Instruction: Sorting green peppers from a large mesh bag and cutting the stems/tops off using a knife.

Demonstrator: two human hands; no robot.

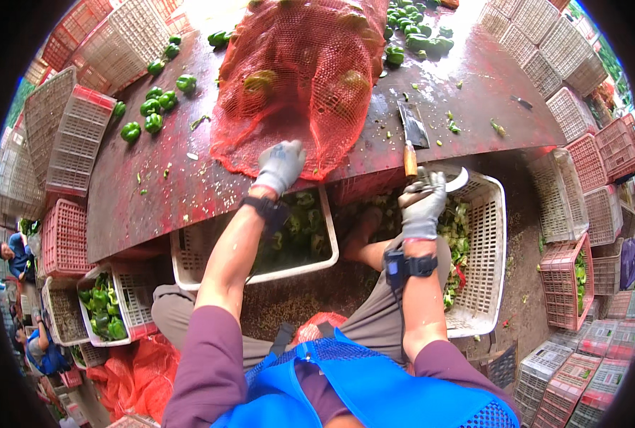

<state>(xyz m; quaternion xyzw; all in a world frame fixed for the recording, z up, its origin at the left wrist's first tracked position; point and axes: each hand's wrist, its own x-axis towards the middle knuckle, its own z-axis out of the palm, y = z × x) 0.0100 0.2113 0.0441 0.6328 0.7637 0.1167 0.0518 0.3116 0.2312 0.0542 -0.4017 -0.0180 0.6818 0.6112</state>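
Note:
A large red mesh sack [296, 78] lies on the dark red table [168, 167], with green and yellowish vegetables showing through its netting. My left hand [282, 165], in a grey glove, is closed on the netting at the sack's near end. Beyond the table's near edge, my gloved right hand [424, 202] is curled around a small knife with a curved, pale blade [458, 180]; its handle is mostly hidden by the fingers. Just past that hand, a cleaver [412, 128] with a wooden handle lies on the table, the handle reaching over the edge.
Loose green peppers [159, 102] lie left of the sack, more at the far right. Below the edge stand a crate of peppers [260, 274] and a white crate [485, 246] with green trimmings. Stacked crates [82, 146] flank the table. Other people [41, 346] are at far left.

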